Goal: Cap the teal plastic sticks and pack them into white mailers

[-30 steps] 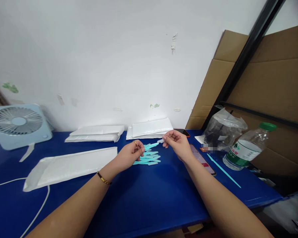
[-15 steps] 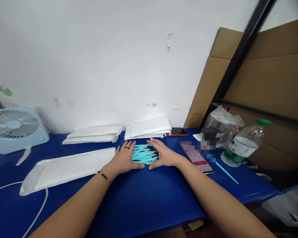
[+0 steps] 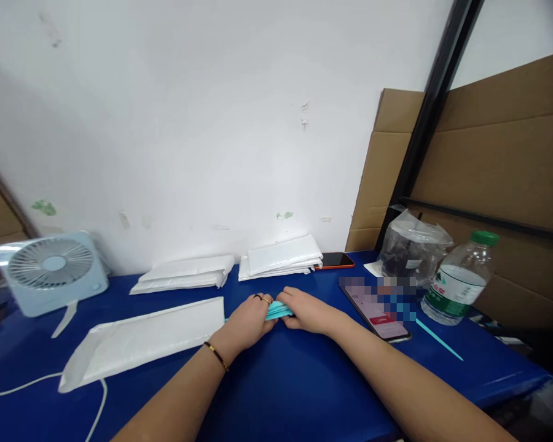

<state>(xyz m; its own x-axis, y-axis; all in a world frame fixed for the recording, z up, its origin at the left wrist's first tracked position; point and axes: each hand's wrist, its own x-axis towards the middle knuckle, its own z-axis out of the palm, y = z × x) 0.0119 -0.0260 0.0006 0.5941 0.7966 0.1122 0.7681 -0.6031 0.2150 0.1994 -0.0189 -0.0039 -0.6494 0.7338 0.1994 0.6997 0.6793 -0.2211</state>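
Note:
A bundle of thin turquoise strips (image 3: 279,310) is gathered between my two hands over the blue table. My left hand (image 3: 249,320), with rings and a bracelet, has its fingers closed around the bundle's left part. On the other end, my right hand (image 3: 309,312) grips the strips between fingers and thumb. Most of the bundle is covered by the hands. Left of it lies a white padded envelope (image 3: 152,336), its flap end toward the left. One single turquoise strip (image 3: 440,339) rests apart on the right, tapering toward its near end.
Folded white envelopes (image 3: 184,273) and another envelope stack (image 3: 283,255) line the wall. A phone (image 3: 373,310) with a lit screen, a dark phone (image 3: 336,261), a bagged cup (image 3: 410,248) and a bottle (image 3: 461,282) are rightward. At left stands a fan (image 3: 55,270) near a white cable (image 3: 101,411).
My hands have closed in from both sides, and the spread turquoise strips are now squeezed into a narrow bundle. The whole view has shifted slightly.

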